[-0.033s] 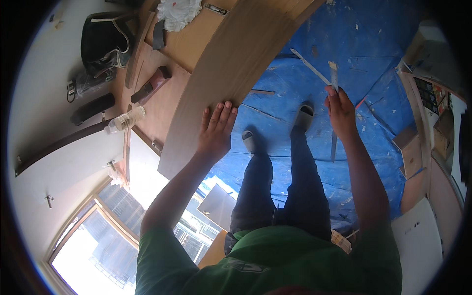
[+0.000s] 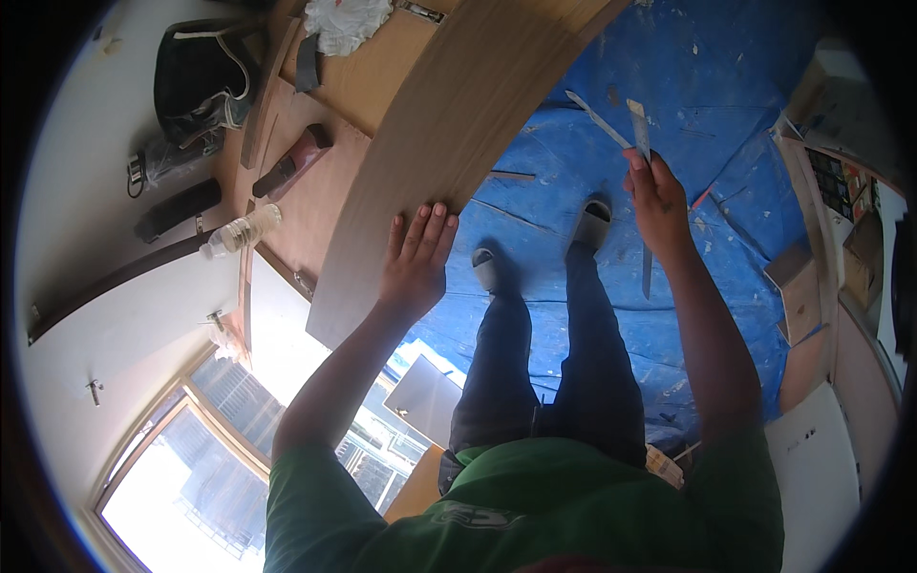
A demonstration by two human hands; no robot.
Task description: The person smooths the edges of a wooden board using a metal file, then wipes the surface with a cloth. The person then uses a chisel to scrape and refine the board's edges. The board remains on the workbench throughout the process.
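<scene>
My left hand [image 2: 417,256] lies with its fingers stretched out on the long brown wood board [image 2: 411,143], close to its right edge. My right hand [image 2: 659,199] is closed around some thin, flat, pale-grey strips [image 2: 640,132] over the floor. Two ends stick out past the fingers in a narrow V, and a darker length [image 2: 647,274] hangs below the hand. Whether these are separate strips or one folded piece, I cannot tell.
Left of the board, a dark red hand planer [image 2: 294,160] and a clear plastic bottle [image 2: 250,229] rest near a black bag [image 2: 202,81]. A crumpled white plastic bag [image 2: 346,24] lies farther up. Blue sheeting [image 2: 707,258] covers the floor under my sandalled feet.
My right hand has shifted slightly up and left, carrying the strips, whose angle has changed a little. My left hand stays on the board, almost unmoved.
</scene>
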